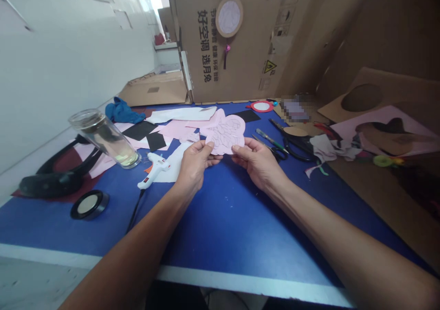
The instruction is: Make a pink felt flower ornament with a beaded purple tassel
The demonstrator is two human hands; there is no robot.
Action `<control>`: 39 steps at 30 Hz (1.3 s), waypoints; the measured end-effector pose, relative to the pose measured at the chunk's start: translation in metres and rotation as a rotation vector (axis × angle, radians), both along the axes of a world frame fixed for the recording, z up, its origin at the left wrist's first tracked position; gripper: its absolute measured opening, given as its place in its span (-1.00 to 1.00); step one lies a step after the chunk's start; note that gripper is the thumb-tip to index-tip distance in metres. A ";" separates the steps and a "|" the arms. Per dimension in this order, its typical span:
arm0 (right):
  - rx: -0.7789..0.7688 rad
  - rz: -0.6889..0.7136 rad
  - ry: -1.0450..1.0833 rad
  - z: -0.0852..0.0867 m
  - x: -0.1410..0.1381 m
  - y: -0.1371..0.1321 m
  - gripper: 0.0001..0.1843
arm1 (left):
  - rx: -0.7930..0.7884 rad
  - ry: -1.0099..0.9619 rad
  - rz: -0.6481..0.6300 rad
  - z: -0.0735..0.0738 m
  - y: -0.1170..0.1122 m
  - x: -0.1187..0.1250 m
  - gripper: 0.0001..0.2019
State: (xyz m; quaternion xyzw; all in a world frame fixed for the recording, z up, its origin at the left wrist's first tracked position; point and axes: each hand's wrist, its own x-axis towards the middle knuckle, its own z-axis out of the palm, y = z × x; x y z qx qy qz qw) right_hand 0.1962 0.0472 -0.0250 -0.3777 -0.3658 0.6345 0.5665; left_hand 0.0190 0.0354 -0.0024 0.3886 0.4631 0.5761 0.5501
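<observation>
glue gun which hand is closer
Left. The left hand is just right of the glue gun; the right hand is farther right, past the pink paper cutout.

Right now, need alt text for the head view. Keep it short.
The left hand and right hand hold a pink paper cutout marked with dark lines above a blue table. Nearby are a white hot glue gun, a glass jar, black-handled scissors, and pink paper scraps and black paper scraps.

2 bare forearms (134, 243) and hands (195, 165)
</observation>
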 end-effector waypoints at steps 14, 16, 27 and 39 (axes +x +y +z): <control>-0.021 -0.026 0.010 0.002 -0.004 -0.002 -0.48 | 0.026 -0.020 -0.075 -0.002 -0.002 0.001 -0.72; -0.009 -0.021 0.006 0.001 -0.005 -0.001 -0.49 | 0.030 -0.005 -0.053 -0.002 -0.002 0.001 -0.75; 0.001 -0.004 -0.003 0.001 -0.002 0.002 -0.45 | 0.041 -0.002 -0.069 -0.003 0.001 -0.003 -0.72; 0.016 -0.010 0.006 0.001 -0.002 0.002 -0.50 | 0.048 0.032 -0.072 -0.005 0.003 -0.004 -0.72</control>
